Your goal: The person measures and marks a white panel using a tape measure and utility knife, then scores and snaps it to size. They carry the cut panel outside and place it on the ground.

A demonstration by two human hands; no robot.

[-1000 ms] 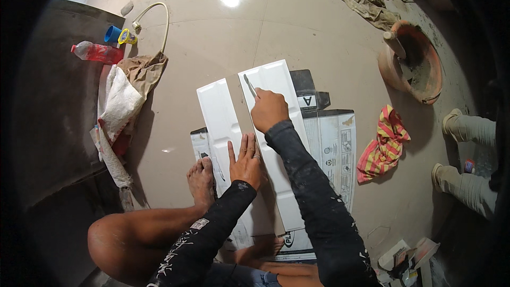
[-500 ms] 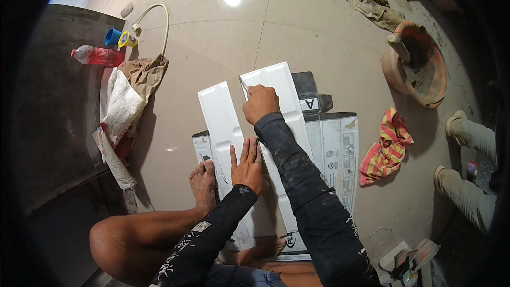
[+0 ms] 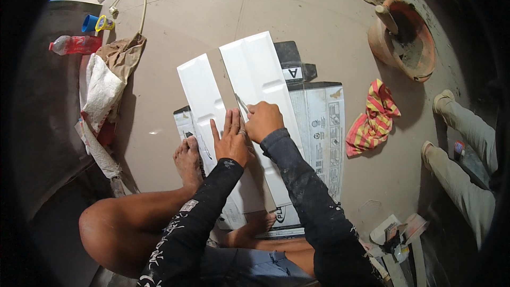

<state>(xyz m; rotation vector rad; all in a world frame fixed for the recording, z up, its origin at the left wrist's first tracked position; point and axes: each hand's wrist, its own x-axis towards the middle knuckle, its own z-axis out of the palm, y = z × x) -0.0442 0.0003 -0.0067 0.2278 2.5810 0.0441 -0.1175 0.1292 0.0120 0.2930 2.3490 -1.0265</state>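
Observation:
Two long white panels with raised rectangular relief lie side by side, a left panel (image 3: 199,87) and a right panel (image 3: 255,64). A flat tan strip (image 3: 220,72) shows lengthwise between them. My left hand (image 3: 234,143) lies palm down with fingers spread, across the tan strip and the left panel's inner edge. Close beside it, my right hand (image 3: 265,122) is closed round a thin-bladed knife (image 3: 240,103). The blade's tip points away from me, at the right panel's inner edge. Its handle is hidden in my fist.
Flattened printed cardboard (image 3: 326,138) lies under the panels. A striped cloth (image 3: 374,119) and a mortar-stained tub (image 3: 385,48) are on the right, near another person's legs (image 3: 462,122). At left are a red drink bottle (image 3: 77,45), a blue cup (image 3: 90,23) and sacks (image 3: 103,82).
My right hand has drawn the knife toward me along the right panel's inner edge, closer to my left hand. The left hand stays pressed flat. The whole view has shifted slightly.

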